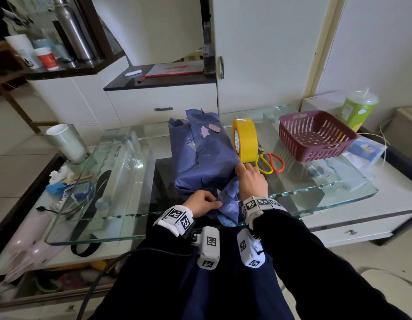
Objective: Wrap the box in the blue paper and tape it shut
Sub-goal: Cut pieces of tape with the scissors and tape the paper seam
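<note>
Box (209,158) sits mid glass table (121,227), long axis near to far, almost fully under the blue paper (228,195). Pale patches at the far top look like tears, so pulling tight likely rips it more. Top seam: can't tell if taped. The near end is still loose, its crumpled flap hanging towards the near table edge.

Yellow tape roll (245,139) stands on edge just right of the box, in neither hand. Both hands are busy, so freeing one for the tape could let the fold spring open.

Right hand (251,179) has its fingers fairly straight, pressing paper at the near-right corner; thumb hidden. Left hand (203,202) pinches the near flap between thumb and fingers; a slip means a baggy end.

Scissors (269,162) lie right of the roll and could get knocked when reaching.
</note>
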Demonstrator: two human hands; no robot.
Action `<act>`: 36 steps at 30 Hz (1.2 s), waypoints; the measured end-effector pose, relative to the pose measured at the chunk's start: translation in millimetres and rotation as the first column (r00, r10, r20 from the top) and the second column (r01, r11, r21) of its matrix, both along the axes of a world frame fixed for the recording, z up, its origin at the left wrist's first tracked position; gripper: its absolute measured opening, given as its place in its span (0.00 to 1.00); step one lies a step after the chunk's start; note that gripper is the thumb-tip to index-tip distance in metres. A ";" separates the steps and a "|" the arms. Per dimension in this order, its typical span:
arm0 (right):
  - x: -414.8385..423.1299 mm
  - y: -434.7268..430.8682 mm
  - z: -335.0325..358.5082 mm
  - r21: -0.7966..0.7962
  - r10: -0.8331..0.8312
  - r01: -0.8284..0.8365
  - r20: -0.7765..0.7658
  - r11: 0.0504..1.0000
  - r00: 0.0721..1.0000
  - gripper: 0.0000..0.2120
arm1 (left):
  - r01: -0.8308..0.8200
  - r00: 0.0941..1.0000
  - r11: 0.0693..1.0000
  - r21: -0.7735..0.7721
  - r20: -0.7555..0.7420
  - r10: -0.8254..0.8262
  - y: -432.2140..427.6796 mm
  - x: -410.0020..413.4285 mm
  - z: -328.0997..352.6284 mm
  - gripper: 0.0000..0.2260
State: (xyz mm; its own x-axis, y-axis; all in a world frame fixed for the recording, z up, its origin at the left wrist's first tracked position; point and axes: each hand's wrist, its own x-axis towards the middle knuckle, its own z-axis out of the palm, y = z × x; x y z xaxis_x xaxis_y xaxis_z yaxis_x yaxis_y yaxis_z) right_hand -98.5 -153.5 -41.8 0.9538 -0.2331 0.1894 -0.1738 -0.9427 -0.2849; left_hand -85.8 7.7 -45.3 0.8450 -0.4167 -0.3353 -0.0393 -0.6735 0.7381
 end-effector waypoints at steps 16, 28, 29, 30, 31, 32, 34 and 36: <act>-8.7 22.3 -15.9 0.757 -0.218 0.210 -0.091 0.619 0.972 0.08 | -0.060 0.996 0.985 0.162 0.071 0.049 13.2 -12.0 -7.0 0.09; -19.2 36.5 -20.5 0.643 -0.025 0.109 -0.139 0.758 0.990 0.16 | -0.101 0.995 0.983 0.155 0.021 0.099 13.6 -11.6 12.4 0.17; -21.2 39.1 -21.6 0.636 -0.015 0.095 -0.130 0.766 0.991 0.16 | -0.108 0.994 0.977 0.184 0.035 0.103 12.6 -9.9 14.1 0.18; -23.4 41.3 -22.7 0.632 -0.008 0.080 -0.116 0.771 0.993 0.15 | -0.118 0.992 0.967 0.224 0.076 0.104 11.3 -8.4 15.1 0.20; -25.7 43.3 -24.2 0.630 -0.002 0.066 -0.102 0.774 0.995 0.14 | -0.133 0.987 0.955 0.265 0.126 0.102 9.6 -7.4 15.9 0.21; -27.2 45.0 -25.6 0.630 0.004 0.055 -0.092 0.775 0.996 0.13 | -0.143 0.980 0.944 0.298 0.178 0.093 7.5 -7.1 16.5 0.21; -30.1 49.1 -25.9 0.628 0.021 0.035 -0.082 0.778 0.996 0.13 | -0.148 0.963 0.921 0.360 0.267 0.051 4.8 -8.5 16.1 0.18; -31.0 53.9 -26.5 0.608 0.054 -0.001 -0.068 0.794 0.996 0.15 | -0.175 0.936 0.896 0.409 0.350 0.023 5.6 -11.0 14.7 0.14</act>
State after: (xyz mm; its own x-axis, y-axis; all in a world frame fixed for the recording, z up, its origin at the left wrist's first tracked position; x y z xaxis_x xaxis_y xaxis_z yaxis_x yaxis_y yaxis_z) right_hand -129.5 -99.6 -68.3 0.9671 -0.2480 -0.0572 -0.1967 -0.5854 -0.7865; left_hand -96.8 13.3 -30.6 0.9662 -0.2046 -0.1570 -0.1434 -0.9321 0.3327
